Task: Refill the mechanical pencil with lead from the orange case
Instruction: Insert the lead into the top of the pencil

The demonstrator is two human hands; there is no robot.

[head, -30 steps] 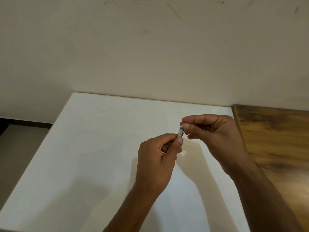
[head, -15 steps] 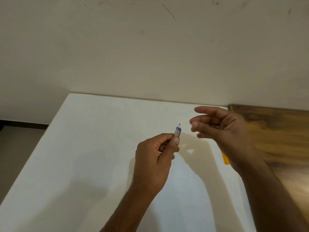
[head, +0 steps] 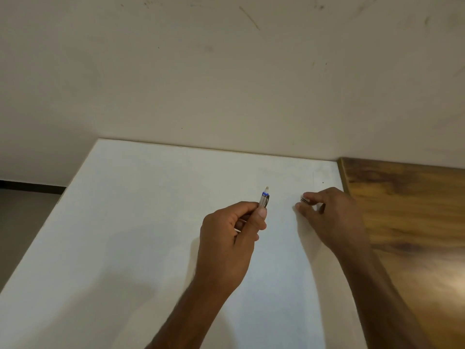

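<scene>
left hand [head: 227,236] pinches the mechanical pencil [head: 264,199], long axis up and away, open end toward the right hand [head: 327,215]. that hand, low on the counter [head: 151,222], pinches a small cap [head: 305,200]. i can't see the orange case; i judge the right hand should fetch it.

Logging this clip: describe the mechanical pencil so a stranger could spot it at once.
On the white table, find the left hand near the middle. The mechanical pencil sticks up from its fingers: a silver barrel with a blue band under a white end, unlike the small dark piece at the right hand.
</scene>
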